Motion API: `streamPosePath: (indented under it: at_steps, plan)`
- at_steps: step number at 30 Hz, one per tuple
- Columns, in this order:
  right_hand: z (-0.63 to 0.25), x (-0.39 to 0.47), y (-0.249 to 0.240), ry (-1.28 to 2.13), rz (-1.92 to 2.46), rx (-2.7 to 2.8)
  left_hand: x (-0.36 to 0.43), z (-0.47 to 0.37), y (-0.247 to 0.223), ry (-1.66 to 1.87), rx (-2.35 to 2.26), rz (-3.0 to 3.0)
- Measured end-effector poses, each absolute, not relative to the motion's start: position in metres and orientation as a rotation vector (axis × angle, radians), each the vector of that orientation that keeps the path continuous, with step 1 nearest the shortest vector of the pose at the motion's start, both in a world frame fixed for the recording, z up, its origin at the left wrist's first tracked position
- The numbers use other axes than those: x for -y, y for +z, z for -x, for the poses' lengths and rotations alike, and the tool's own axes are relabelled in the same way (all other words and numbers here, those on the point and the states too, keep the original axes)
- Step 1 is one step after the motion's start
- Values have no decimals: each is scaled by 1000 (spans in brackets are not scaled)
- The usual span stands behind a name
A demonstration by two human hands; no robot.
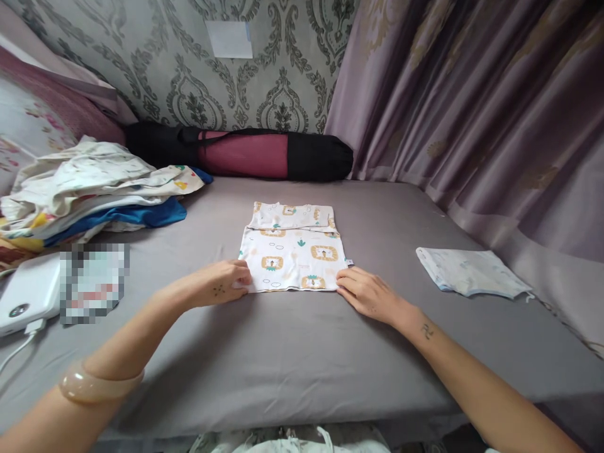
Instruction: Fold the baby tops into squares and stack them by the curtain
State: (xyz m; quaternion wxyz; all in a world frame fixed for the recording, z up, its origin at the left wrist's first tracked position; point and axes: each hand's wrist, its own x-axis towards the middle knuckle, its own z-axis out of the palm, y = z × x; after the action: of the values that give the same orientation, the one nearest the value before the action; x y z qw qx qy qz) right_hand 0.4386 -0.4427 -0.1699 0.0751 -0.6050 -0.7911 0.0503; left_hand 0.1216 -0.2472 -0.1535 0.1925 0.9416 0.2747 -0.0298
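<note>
A white garment (297, 255) printed with yellow lion faces and small green plants lies flat and folded on the grey sheet. A fold line runs across its upper part, and a small tag sticks out at its right edge. Its exact kind cannot be told. My left hand (226, 280) grips the near left corner, fingers pressed together. At the near right corner, just below the tag, my right hand (365, 290) pinches the cloth between thumb and fingers.
A folded pale cloth (472, 272) lies to the right. On the left are a heap of clothes (99, 182), a white power bank (33, 292) with a cable and a blurred-out item (94, 283). A black and maroon long bag (245, 154) rests along the wall; curtains (462, 94) hang right.
</note>
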Motion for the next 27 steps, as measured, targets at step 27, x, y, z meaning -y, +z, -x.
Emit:
streamPosePath:
  at_steps: [27]
  plan:
    - [-440, 436, -184, 69, 1843, 2251, 231, -126, -196, 237, -762, -2619]
